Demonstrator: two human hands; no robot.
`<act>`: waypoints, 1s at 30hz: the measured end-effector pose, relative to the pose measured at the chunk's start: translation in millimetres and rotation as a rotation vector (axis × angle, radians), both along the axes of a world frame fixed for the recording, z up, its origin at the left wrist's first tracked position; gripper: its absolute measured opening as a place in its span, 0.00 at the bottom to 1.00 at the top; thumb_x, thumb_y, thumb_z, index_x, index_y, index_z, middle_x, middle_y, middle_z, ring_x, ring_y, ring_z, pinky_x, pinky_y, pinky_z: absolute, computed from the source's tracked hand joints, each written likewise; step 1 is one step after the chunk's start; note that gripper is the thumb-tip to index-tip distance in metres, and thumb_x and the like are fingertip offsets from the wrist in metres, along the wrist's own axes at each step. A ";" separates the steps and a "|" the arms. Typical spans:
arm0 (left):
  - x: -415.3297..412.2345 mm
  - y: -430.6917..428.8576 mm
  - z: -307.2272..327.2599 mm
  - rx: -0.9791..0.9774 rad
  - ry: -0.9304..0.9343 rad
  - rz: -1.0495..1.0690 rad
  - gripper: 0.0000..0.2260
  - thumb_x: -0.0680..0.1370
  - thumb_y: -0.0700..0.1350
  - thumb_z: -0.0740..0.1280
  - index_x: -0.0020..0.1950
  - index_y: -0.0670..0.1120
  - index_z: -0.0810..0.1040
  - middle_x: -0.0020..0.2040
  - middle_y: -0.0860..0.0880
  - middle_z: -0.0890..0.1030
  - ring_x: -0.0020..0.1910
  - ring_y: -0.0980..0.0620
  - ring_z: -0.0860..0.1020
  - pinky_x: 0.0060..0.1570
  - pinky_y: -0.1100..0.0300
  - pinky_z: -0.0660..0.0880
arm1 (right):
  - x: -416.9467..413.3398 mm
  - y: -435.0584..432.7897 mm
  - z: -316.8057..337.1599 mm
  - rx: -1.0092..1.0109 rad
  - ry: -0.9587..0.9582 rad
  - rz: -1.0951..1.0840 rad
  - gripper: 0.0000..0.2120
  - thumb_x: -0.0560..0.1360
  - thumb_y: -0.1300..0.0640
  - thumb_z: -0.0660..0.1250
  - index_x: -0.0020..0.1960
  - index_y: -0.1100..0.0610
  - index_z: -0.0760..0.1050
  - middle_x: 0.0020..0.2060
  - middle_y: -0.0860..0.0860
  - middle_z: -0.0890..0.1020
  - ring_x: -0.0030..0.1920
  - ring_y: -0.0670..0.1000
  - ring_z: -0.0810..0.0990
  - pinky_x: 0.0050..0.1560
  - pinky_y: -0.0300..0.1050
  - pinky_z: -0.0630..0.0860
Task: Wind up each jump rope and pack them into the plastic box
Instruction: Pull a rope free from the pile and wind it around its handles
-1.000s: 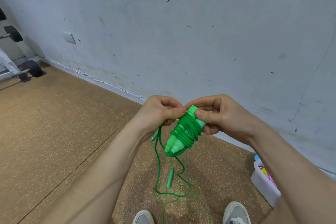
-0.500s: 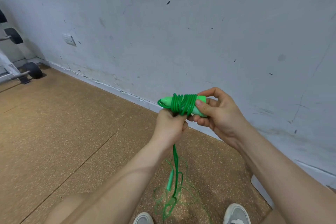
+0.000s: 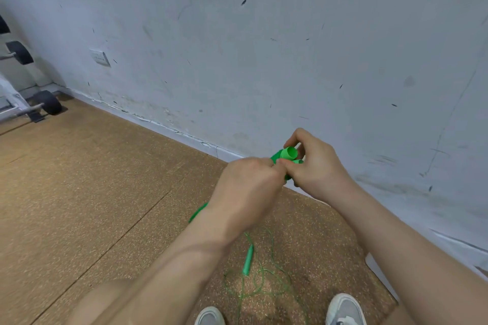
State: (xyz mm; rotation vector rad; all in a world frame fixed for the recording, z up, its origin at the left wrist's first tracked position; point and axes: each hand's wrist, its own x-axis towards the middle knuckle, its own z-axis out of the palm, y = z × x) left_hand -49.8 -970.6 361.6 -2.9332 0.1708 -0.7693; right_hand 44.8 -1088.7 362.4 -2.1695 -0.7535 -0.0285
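At centre right of the head view, our two hands meet in front of the base of the wall [image 3: 264, 47]. Our right hand [image 3: 317, 170] pinches the green jump rope [image 3: 288, 153] by its paired handles, thumb on the near side and fingers curled over the far side, so that the open round end of one handle faces us. Our left hand [image 3: 248, 187] is balled into a fist with its back toward us and its knuckles touching the right thumb. It hides the wound part of the rope, and a loop of the green cord [image 3: 196, 212] comes out beneath its wrist.

Lower down, on the cork floor [image 3: 92, 192], a slim green handle [image 3: 248, 260] lies between our forearms, with a thin green cord [image 3: 264, 285] tangled loosely around it. Two grey shoes [image 3: 344, 309] stand at the bottom edge.

Under our right forearm, at lower right, a white plastic edge [image 3: 377, 270] shows; we cannot tell more of it.

At upper left, a wall socket [image 3: 99, 57] sits on the wall, any marking on it too small to read. Black weight plates [image 3: 47, 102] rest at the far left.
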 end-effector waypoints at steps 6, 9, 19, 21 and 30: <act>1.4 24.3 5.9 -0.067 -0.138 -0.079 0.19 0.76 0.58 0.59 0.37 0.47 0.79 0.31 0.51 0.75 0.29 0.48 0.75 0.22 0.58 0.69 | -2.5 -8.1 6.4 0.131 0.321 0.120 0.06 0.71 0.61 0.71 0.45 0.58 0.75 0.34 0.60 0.76 0.24 0.54 0.77 0.26 0.44 0.69; 3.3 24.7 4.6 -0.082 -0.170 -0.058 0.21 0.79 0.59 0.55 0.39 0.48 0.80 0.34 0.52 0.78 0.32 0.49 0.74 0.23 0.56 0.70 | -5.1 -11.2 9.8 0.218 0.376 0.176 0.05 0.74 0.59 0.70 0.47 0.59 0.76 0.34 0.62 0.75 0.25 0.55 0.75 0.25 0.42 0.68; 5.1 28.6 8.8 -0.511 -0.059 -0.133 0.12 0.75 0.55 0.65 0.41 0.50 0.82 0.28 0.60 0.71 0.33 0.60 0.70 0.32 0.68 0.62 | -11.7 -13.9 12.8 0.189 0.347 0.316 0.07 0.80 0.58 0.61 0.52 0.59 0.77 0.38 0.54 0.76 0.30 0.50 0.71 0.30 0.39 0.70; 3.4 27.9 10.1 -0.633 -0.064 -0.134 0.07 0.74 0.51 0.69 0.41 0.51 0.83 0.26 0.62 0.71 0.30 0.64 0.71 0.31 0.72 0.62 | -10.8 -17.0 16.9 0.204 0.364 0.345 0.08 0.80 0.60 0.61 0.55 0.60 0.77 0.39 0.54 0.75 0.28 0.49 0.70 0.30 0.39 0.69; 1.5 21.5 18.9 -1.097 0.187 -0.051 0.08 0.74 0.41 0.71 0.37 0.54 0.82 0.29 0.62 0.80 0.32 0.67 0.77 0.35 0.75 0.69 | -9.9 -24.4 22.2 0.131 0.366 0.407 0.09 0.78 0.62 0.65 0.57 0.56 0.78 0.44 0.52 0.75 0.27 0.50 0.75 0.30 0.39 0.70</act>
